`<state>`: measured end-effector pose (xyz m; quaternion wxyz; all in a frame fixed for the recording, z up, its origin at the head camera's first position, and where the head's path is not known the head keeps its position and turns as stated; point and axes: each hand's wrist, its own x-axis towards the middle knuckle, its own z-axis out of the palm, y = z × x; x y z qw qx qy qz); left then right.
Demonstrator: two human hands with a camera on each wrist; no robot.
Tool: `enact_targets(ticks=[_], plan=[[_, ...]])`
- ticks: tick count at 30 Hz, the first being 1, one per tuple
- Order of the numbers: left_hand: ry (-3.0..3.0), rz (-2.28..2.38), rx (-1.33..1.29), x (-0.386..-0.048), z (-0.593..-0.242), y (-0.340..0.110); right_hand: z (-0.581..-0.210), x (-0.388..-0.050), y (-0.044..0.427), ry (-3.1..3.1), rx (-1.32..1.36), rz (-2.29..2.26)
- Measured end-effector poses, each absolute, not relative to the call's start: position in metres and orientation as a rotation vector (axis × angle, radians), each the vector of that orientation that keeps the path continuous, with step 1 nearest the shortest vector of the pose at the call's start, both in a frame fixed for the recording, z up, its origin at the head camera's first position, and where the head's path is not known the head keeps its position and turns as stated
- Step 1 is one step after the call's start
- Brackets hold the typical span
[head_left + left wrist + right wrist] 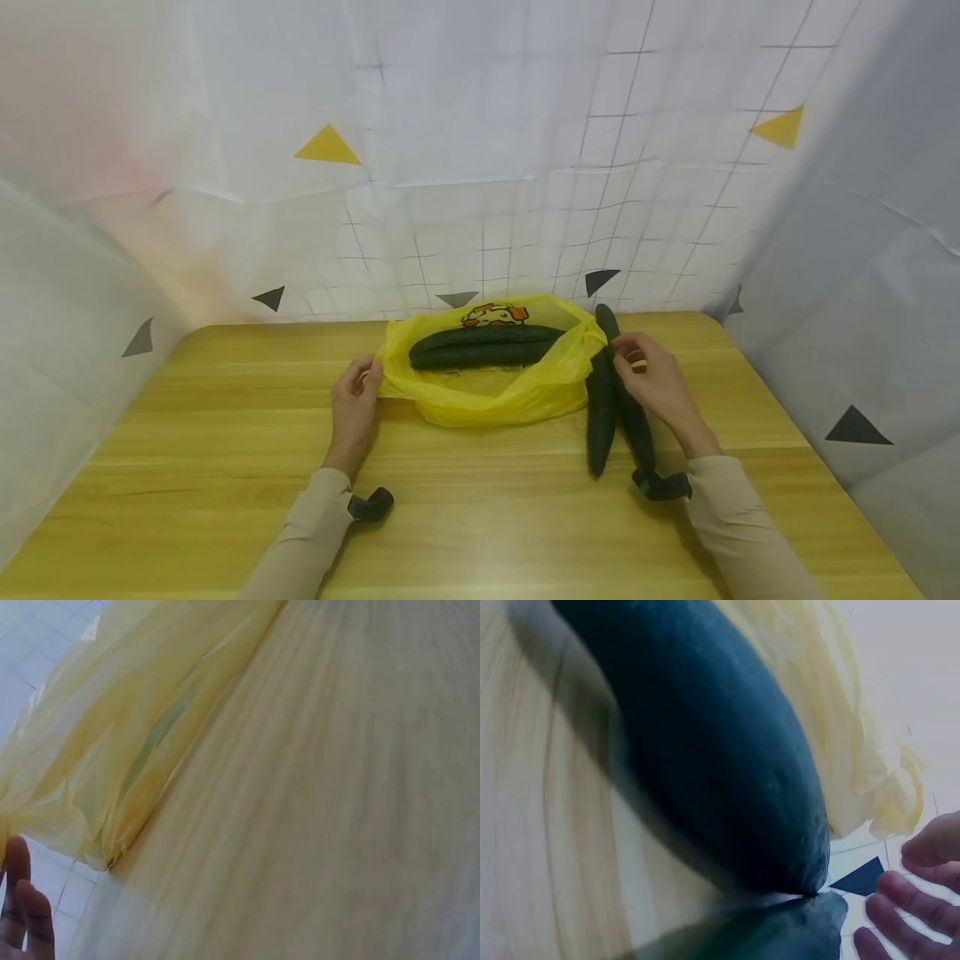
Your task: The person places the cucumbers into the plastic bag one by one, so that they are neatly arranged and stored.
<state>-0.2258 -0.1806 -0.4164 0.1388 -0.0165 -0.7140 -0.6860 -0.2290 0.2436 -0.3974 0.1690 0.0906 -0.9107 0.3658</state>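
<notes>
A yellow plastic bag (pixel 495 404) lies with its mouth spread wide. Two dark green cucumbers (pixel 483 346) lie side by side inside it. My left hand (pixel 354 408) pinches the bag's left edge; in the left wrist view, fingers (pixel 34 915) show beside the gathered plastic (pixel 112 772). On the bag's right lie two more cucumbers, one (pixel 602 417) nearest the bag and another (pixel 636 425) beyond it. Over their upper part is my right hand (pixel 656 379), its fingers loosely bent. In the right wrist view, those fingers (pixel 915 900) are apart from the bag (pixel 896 795) and hold nothing.
A wooden table (pixel 480 517) bears everything. White sheeting (pixel 480 208) with grid lines and coloured triangles stands behind it and along both sides. Dark wrist devices (pixel 371 506) are worn at both cuffs.
</notes>
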Motion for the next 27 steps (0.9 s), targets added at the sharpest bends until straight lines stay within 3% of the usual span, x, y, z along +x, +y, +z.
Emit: enact_targets(ticks=[15, 27], plan=[[-2.066, -1.998, -0.053, -0.227, -0.419, -0.182, -0.410, -0.231, 0.262, -2.841, 0.086, 1.051], [-2.042, -1.951, -0.062, -0.241, -0.442, -0.186, -0.412, -0.232, 0.263, -2.937, 0.041, 1.028]])
